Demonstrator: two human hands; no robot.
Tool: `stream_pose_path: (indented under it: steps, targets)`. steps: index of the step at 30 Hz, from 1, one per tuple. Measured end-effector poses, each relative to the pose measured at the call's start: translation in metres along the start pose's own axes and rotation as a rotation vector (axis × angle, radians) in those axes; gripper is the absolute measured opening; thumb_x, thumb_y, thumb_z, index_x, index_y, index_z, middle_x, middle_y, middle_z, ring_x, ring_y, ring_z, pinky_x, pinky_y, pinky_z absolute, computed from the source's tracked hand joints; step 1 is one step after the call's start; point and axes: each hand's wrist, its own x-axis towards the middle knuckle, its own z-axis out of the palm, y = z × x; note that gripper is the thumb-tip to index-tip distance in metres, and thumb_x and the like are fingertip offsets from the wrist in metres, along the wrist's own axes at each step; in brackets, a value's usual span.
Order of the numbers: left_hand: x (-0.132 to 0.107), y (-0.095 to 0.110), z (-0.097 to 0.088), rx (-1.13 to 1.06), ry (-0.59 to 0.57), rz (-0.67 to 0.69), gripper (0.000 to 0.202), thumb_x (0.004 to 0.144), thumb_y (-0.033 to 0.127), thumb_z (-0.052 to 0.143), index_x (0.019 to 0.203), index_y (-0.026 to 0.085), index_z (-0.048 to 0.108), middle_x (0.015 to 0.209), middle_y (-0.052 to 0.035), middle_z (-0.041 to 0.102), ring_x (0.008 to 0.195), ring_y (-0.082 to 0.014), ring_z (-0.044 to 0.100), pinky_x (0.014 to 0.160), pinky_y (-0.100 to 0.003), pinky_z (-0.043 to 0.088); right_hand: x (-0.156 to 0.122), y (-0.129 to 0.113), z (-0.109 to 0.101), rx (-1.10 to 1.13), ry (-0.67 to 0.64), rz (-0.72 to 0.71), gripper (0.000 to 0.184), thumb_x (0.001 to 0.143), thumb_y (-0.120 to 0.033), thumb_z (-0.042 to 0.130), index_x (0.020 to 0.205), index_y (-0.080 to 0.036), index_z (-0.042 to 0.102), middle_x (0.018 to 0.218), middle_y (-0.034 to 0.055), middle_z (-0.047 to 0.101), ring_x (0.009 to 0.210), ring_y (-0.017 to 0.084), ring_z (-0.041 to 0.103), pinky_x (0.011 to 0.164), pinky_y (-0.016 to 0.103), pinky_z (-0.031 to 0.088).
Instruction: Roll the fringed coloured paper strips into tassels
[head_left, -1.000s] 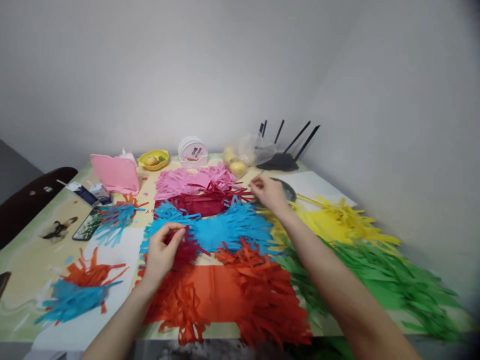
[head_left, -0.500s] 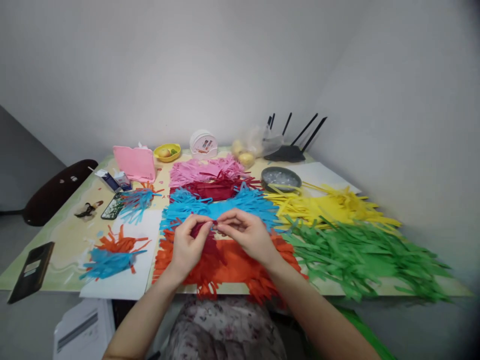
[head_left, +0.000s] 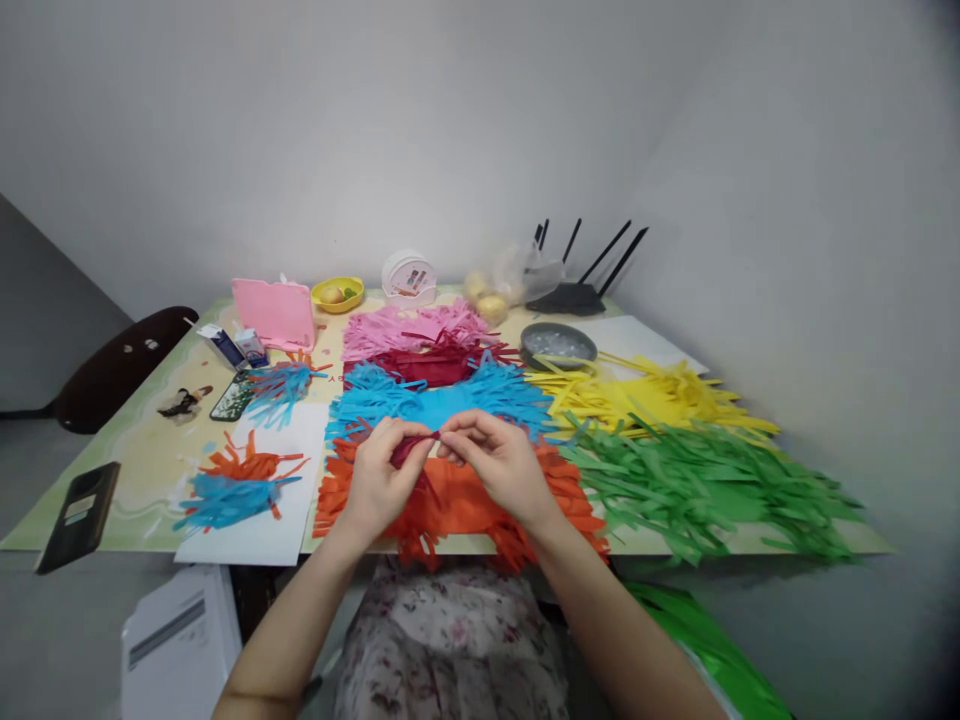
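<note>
With fingers pinched on a dark red piece (head_left: 406, 450), our left hand (head_left: 384, 475) and right hand (head_left: 496, 465) meet above orange fringe (head_left: 461, 497) at the patterned surface's (head_left: 154, 470) six o'clock; yellow fringe (head_left: 634, 400) lies at three, a brown chair (head_left: 124, 375) at nine, grey wall (head_left: 450, 130) at twelve.

On the bench (head_left: 154, 475), a pink case (head_left: 274, 314) and yellow bowl (head_left: 335, 308) stand far left, a black router (head_left: 568, 300) far right.

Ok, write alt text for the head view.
A person's left hand and right hand pinch dark red paper above orange fringe on a table. Blue fringe and pink fringe lie beyond, yellow fringe and green fringe to the right.
</note>
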Motion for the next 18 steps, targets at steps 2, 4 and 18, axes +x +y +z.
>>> stream_pose_path:
  steps: [2, 4, 18]
  targets:
    - [0.000, 0.000, 0.000, -0.016, -0.001, -0.023, 0.008, 0.089, 0.021, 0.061, 0.084, 0.019, 0.067, 0.077, -0.0017, 0.069, 0.072, -0.0147, 0.060, 0.067, -0.026, 0.045, -0.001, 0.000, -0.001, 0.000, -0.002, 0.013, 0.025, 0.079, -0.044, 0.071, 0.085, -0.019, 0.066, 0.070, 0.0022, 0.070, 0.067, 0.016, 0.067, 0.063, 0.029, 0.054]
    - [-0.001, 0.002, 0.000, 0.005, 0.011, -0.009, 0.010, 0.090, 0.022, 0.060, 0.084, 0.019, 0.067, 0.076, -0.0014, 0.069, 0.071, -0.0147, 0.059, 0.067, -0.027, 0.044, -0.002, 0.001, -0.002, 0.028, -0.010, 0.039, 0.028, 0.077, -0.045, 0.072, 0.087, -0.020, 0.065, 0.071, 0.0019, 0.070, 0.067, 0.016, 0.067, 0.064, 0.029, 0.054]
    - [-0.004, 0.003, 0.004, -0.173, -0.023, -0.211, 0.007, 0.084, 0.020, 0.065, 0.082, 0.017, 0.071, 0.078, -0.0025, 0.073, 0.071, -0.0145, 0.065, 0.067, -0.025, 0.049, -0.012, 0.006, -0.003, -0.054, -0.001, -0.001, 0.021, 0.084, -0.040, 0.066, 0.086, -0.019, 0.064, 0.073, 0.0019, 0.068, 0.068, 0.015, 0.065, 0.065, 0.027, 0.053]
